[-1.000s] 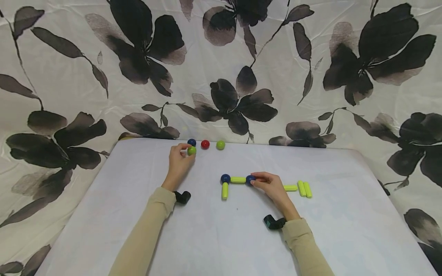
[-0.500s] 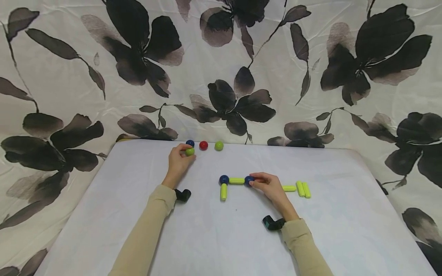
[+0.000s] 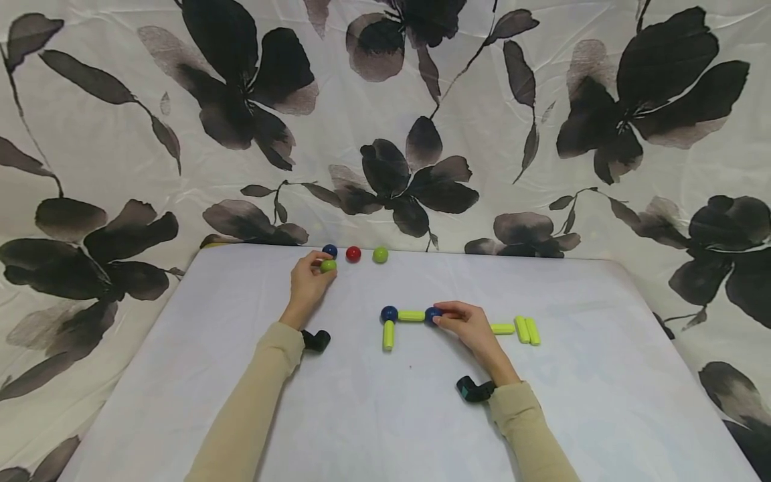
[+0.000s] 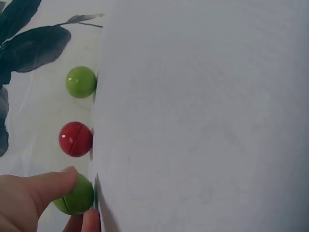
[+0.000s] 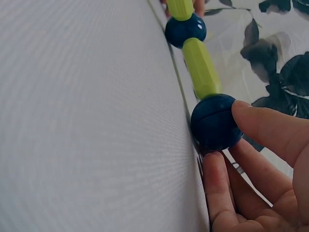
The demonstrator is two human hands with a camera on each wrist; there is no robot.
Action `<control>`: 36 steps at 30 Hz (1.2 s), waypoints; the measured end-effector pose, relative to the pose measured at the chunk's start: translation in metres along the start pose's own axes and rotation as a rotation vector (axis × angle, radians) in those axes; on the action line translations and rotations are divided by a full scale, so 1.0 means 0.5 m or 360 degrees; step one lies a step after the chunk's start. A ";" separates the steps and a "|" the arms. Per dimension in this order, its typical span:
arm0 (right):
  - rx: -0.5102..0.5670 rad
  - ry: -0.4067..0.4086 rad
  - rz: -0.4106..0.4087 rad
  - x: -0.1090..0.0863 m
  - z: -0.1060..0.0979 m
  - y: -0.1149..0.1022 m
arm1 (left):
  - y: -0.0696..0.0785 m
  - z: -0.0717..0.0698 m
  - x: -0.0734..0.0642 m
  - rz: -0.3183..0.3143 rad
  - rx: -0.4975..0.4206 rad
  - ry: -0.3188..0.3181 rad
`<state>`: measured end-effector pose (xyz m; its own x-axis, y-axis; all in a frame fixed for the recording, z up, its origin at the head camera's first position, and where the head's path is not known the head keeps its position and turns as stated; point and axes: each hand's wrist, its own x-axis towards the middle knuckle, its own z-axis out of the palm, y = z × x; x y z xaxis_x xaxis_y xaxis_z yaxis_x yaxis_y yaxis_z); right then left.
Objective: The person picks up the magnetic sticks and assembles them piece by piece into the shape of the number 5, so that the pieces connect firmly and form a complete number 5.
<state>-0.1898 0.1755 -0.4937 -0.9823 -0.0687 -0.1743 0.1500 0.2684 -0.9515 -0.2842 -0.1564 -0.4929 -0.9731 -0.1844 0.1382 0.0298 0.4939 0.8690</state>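
Observation:
Between thumb and fingers my left hand (image 3: pixel 306 288) pinches a green ball (image 3: pixel 328 266) near the table's far edge. Just behind that ball sits a blue ball (image 3: pixel 329 251). My right hand (image 3: pixel 476 333) holds another blue ball (image 3: pixel 432 316) at the end of a yellow-green rod (image 3: pixel 411 316). In the right wrist view the thumb (image 5: pixel 265 128) presses on this ball (image 5: pixel 216 122). The rod's other end meets a blue corner ball (image 3: pixel 389 314), from which a second rod (image 3: pixel 388 336) points toward the person.
A red ball (image 3: pixel 353 254) and a second green ball (image 3: pixel 380 254) stand along the far edge of the white table (image 3: pixel 385 415). Right of my right hand lie a loose rod (image 3: pixel 502 329), partly hidden by it, and two rods side by side (image 3: pixel 527 331). Floral cloth (image 3: pixel 385 100) hangs behind.
The head view has shifted slightly, so everything sits a little further left. Both hands keep their holds on the green ball and the blue ball, with hardly any movement.

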 end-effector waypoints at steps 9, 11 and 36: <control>-0.0009 -0.0003 -0.0006 -0.001 0.000 0.002 | 0.020 -0.022 -0.018 0.0027 -0.0072 -0.0064; -0.0009 -0.0008 -0.0008 -0.001 -0.001 0.003 | 0.029 -0.030 -0.025 0.0035 -0.0092 -0.0094; -0.0012 -0.0037 -0.0036 -0.026 -0.001 -0.039 | 0.084 -0.051 -0.184 0.0023 -0.0541 -0.0879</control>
<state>-0.1798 0.1716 -0.4726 -0.9825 -0.0973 -0.1589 0.1271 0.2737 -0.9534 -0.1874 -0.1403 -0.4571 -0.9437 0.3290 -0.0349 0.0264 0.1799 0.9833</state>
